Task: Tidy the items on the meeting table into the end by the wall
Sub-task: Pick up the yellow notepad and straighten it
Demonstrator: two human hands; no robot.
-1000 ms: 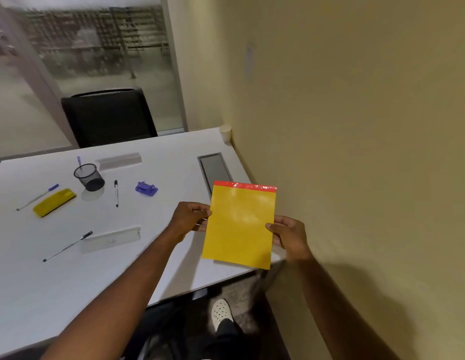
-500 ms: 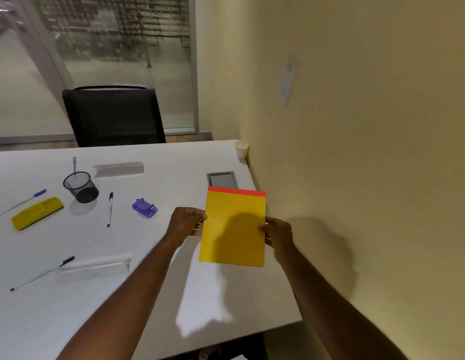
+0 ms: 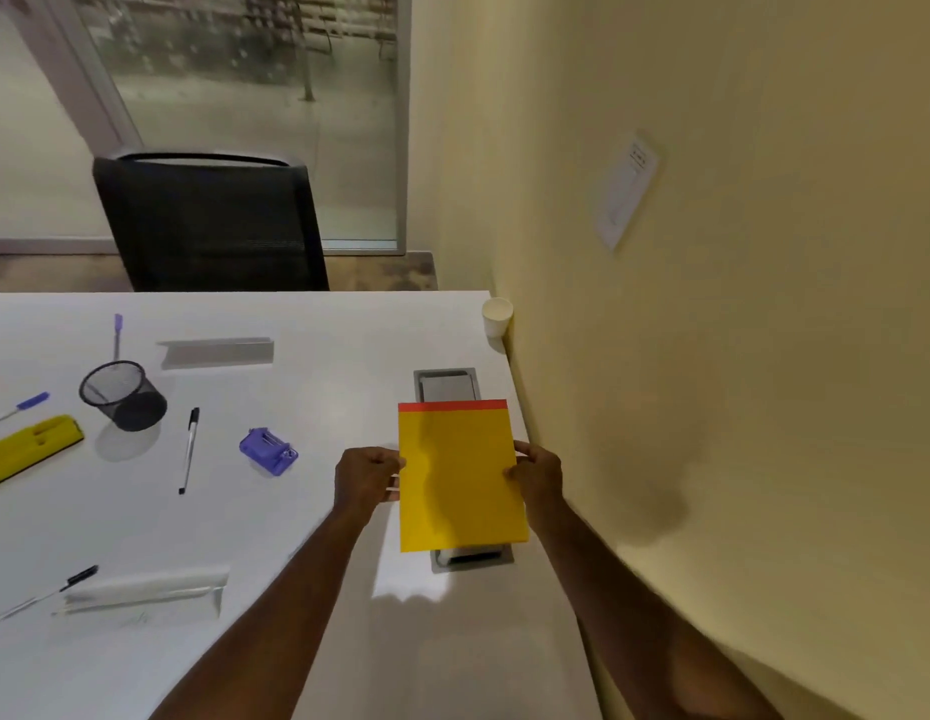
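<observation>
A yellow notepad [image 3: 460, 475] with a red top strip is held just above the white meeting table [image 3: 307, 407], close to the yellow wall on the right. My left hand [image 3: 366, 478] pinches its left edge and my right hand [image 3: 538, 472] pinches its right edge. The pad covers most of a grey cable hatch [image 3: 447, 384] set into the table. Farther left lie a purple stapler [image 3: 268, 452], a black mesh pen cup [image 3: 122, 394], a black pen [image 3: 188, 449], a yellow case [image 3: 28, 449] and two clear name holders [image 3: 216, 350] [image 3: 145, 589].
A white paper cup [image 3: 496, 317] stands at the table's far corner against the wall. A black office chair [image 3: 213, 223] sits behind the far edge. A blue pen [image 3: 18, 407] and another black pen [image 3: 41, 595] lie at the left. A paper sheet [image 3: 626, 189] hangs on the wall.
Both hands have carried the yellow notepad forward over the table and towards the wall, so it now lies over the cable hatch. The view has moved closer to the table.
</observation>
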